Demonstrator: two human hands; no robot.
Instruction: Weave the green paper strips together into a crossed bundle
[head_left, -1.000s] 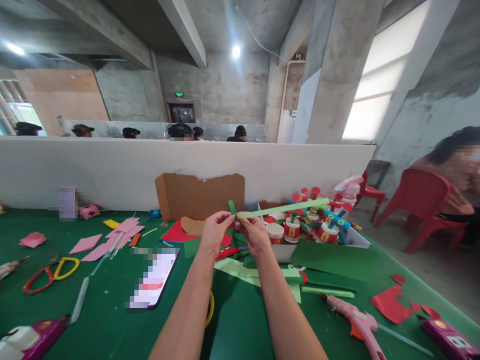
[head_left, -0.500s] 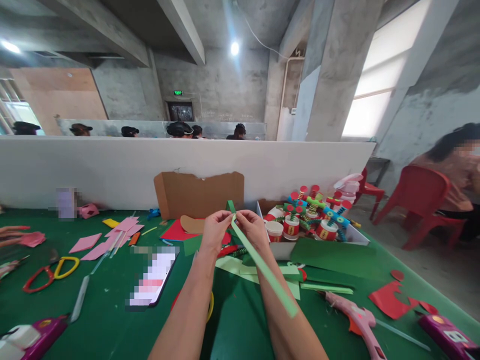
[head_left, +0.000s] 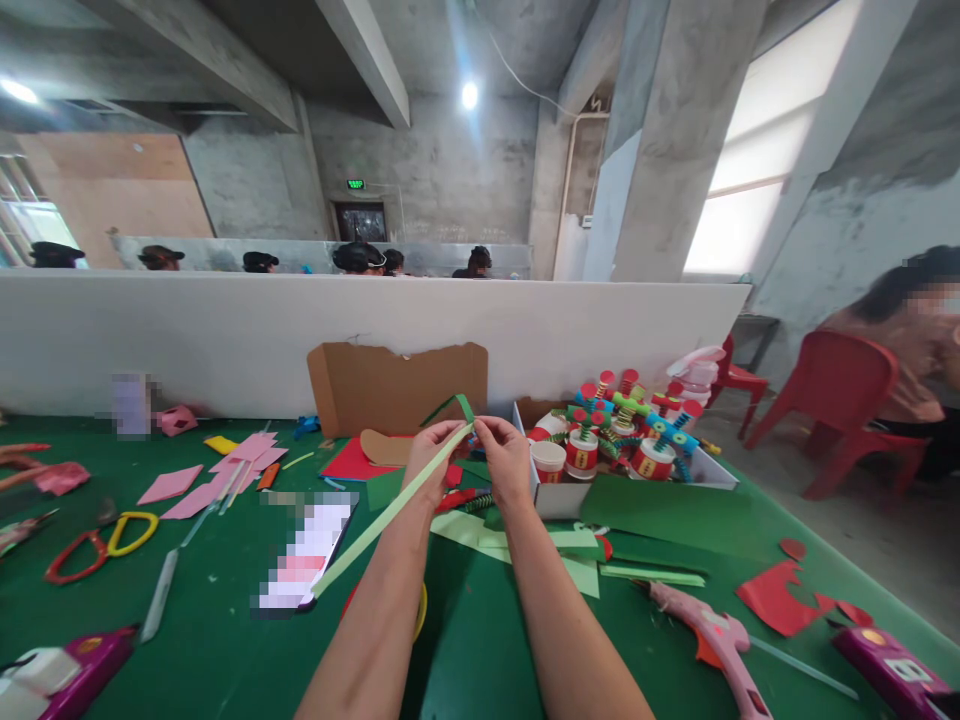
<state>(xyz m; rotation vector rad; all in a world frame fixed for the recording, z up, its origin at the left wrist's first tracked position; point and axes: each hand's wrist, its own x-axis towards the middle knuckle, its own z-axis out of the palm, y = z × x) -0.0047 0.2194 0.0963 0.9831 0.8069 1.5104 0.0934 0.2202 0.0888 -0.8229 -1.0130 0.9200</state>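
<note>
Pinching green strip [head_left: 381, 521], left hand [head_left: 430, 457], right hand [head_left: 505, 458]

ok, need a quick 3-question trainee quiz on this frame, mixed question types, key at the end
1. True or false: the free end of the light green strip points toward the pink glue gun.
2. Multiple choice: the scissors have handles that are A) blue and white, B) red and yellow, C) black.
3. Short answer: which hands pinch the strip's upper end?

Key
1. False: it slants down toward the phone, crossing in front of the left forearm.
2. B.
3. Both, the left hand and the right hand.
</note>
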